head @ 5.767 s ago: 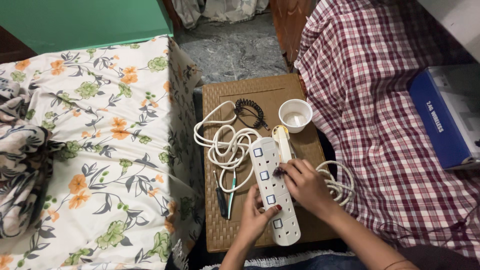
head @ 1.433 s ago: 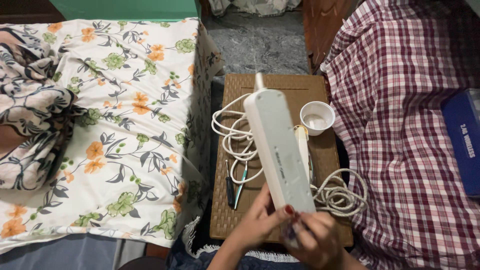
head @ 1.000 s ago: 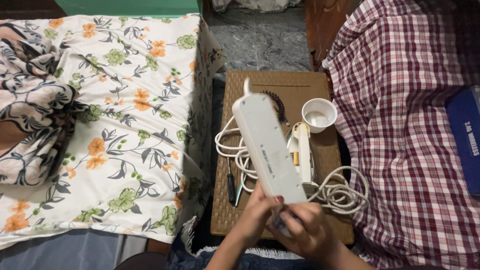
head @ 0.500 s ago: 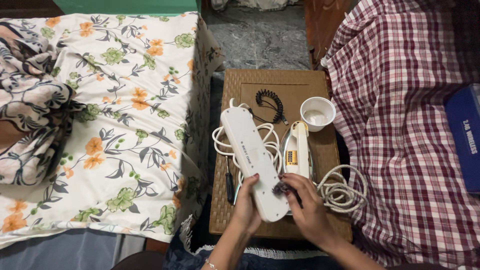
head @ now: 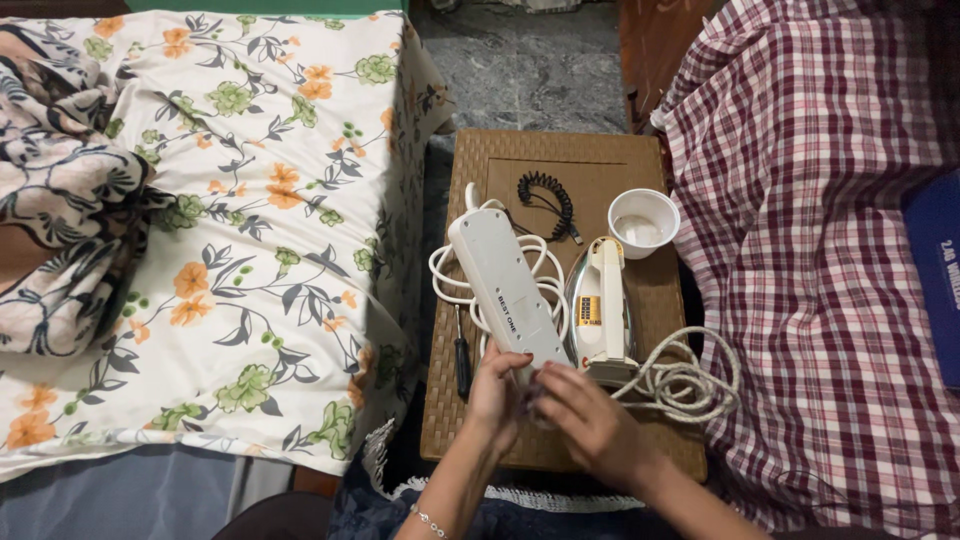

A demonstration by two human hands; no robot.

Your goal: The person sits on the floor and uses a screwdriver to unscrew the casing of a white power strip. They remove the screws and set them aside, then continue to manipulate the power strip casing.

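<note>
Gripping the near end of a white power strip [head: 505, 290], the left hand [head: 497, 392] had its fingers curled round the casing's edge, while the right hand [head: 590, 420] met it from the other side, fingers bent in against the same end; how firmly the right one held was hard to tell, since the fingertips hid the contact. The strip lay back-side up and slanted across a brown woven table [head: 560, 170], resting on its own coiled white cord [head: 450, 275]. Just beside it on the right stood a clothes iron [head: 600, 305] (silver and white, sole down), its pale rope-like cable [head: 690, 380] looped near the right hand. A screwdriver [head: 461, 355] lay left of the strip, a white cup [head: 642, 221] and a black coiled lead [head: 548, 198] farther up. A floral sheet [head: 260, 230] covered the bed on the left, a plaid cloth [head: 820, 250] the right.
</note>
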